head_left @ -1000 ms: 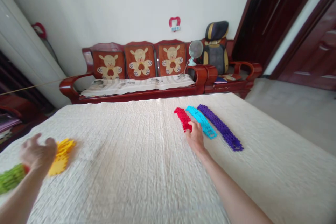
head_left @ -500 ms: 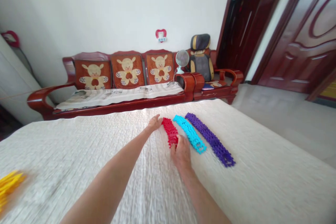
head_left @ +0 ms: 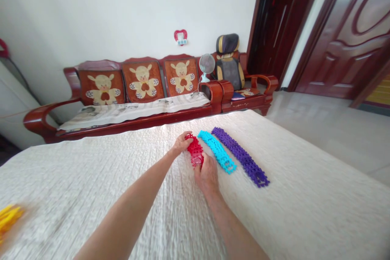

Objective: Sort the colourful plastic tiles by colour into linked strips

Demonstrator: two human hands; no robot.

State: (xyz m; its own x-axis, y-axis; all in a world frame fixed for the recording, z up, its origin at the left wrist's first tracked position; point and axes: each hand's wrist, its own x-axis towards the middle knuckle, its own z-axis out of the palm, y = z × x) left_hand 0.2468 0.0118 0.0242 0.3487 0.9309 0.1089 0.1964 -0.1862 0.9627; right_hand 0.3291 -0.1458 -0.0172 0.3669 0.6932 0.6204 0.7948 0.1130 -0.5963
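Observation:
A red strip of openwork plastic pieces (head_left: 195,149) lies on the light, ribbed cloth between my hands. My left hand (head_left: 182,143) pinches its far end, with the fingers at the top edge and the thumb on the strip. The near end is in the closed fingers of my right hand (head_left: 207,174). Just right of it lies a shorter cyan strip (head_left: 217,151) of the same kind, and beyond that a longer purple strip (head_left: 240,156). The three run roughly side by side, slanting toward the near right.
The pale cloth (head_left: 100,191) covers a wide table. Yellow pieces (head_left: 10,217) lie blurred at the far left edge. Behind the table stand a wooden sofa (head_left: 137,121) with bear cushions, a small fan (head_left: 207,64) and an armchair (head_left: 269,83).
My left hand has moved further onto the far end of the red strip, its thumb now over it. My right hand stays at the near end. The whole view has shifted slightly.

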